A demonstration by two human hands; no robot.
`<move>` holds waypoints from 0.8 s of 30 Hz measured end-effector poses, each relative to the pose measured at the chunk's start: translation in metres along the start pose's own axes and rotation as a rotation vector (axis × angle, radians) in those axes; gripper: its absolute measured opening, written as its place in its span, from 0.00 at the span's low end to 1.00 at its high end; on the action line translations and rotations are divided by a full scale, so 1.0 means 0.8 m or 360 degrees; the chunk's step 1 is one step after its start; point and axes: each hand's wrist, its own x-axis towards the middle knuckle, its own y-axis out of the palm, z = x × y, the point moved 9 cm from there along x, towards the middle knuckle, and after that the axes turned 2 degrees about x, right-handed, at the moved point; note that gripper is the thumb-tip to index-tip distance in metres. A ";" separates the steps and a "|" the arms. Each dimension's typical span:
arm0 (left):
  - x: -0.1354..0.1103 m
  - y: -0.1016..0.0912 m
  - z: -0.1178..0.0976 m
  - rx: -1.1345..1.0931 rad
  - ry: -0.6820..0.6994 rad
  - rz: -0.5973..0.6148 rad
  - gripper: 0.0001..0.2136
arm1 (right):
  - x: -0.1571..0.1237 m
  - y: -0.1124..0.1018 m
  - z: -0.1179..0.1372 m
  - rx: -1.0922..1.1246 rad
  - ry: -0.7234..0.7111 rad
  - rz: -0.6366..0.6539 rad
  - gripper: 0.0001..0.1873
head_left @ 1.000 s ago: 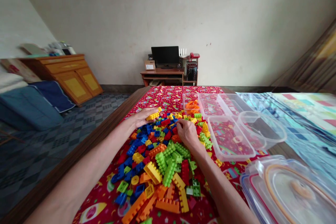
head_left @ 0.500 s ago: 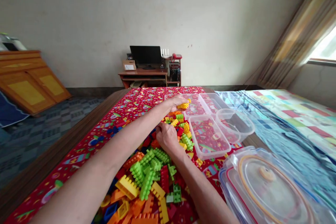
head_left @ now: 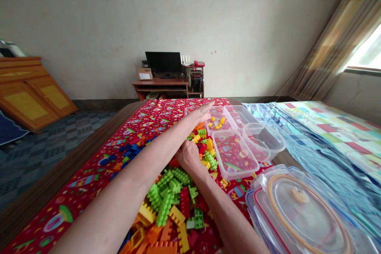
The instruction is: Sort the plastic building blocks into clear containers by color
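Note:
My left hand [head_left: 204, 112] is stretched out over the near edge of a clear plastic container [head_left: 222, 112], its fingers extended and holding nothing. Several small yellow toy bricks [head_left: 219, 124] are in that container, just right of the hand. My right hand [head_left: 188, 153] is in the brick pile with its fingers curled; whatever they grip is hidden. Around it lie green bricks [head_left: 165, 205], yellow bricks [head_left: 183, 238], orange bricks [head_left: 162, 247], red bricks [head_left: 184, 202] and blue bricks [head_left: 131, 151]. My left forearm covers part of the pile.
Beside the pile stand another rectangular clear container [head_left: 236, 174] and a rounded one [head_left: 264, 150]. Stacked clear lids [head_left: 300, 214] lie at the front right. A red patterned cloth [head_left: 89, 194] covers the table. A bed [head_left: 327, 127] is on the right.
My left hand has let go of yellow bricks, which now lie in the far container, and its fingers have straightened. My right hand stays in the pile. The view has shifted slightly.

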 end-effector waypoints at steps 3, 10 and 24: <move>-0.026 -0.020 -0.022 0.0044 0.0003 -0.0105 0.18 | 0.002 -0.002 0.001 0.0071 0.0020 0.0019 0.16; -0.129 -0.103 -0.081 0.0584 0.0394 -0.0030 0.10 | 0.000 -0.002 0.000 0.0118 -0.0011 -0.0024 0.16; -0.209 -0.272 0.010 0.1989 0.0235 -0.0111 0.24 | -0.001 -0.004 -0.001 0.0198 -0.0006 -0.0070 0.15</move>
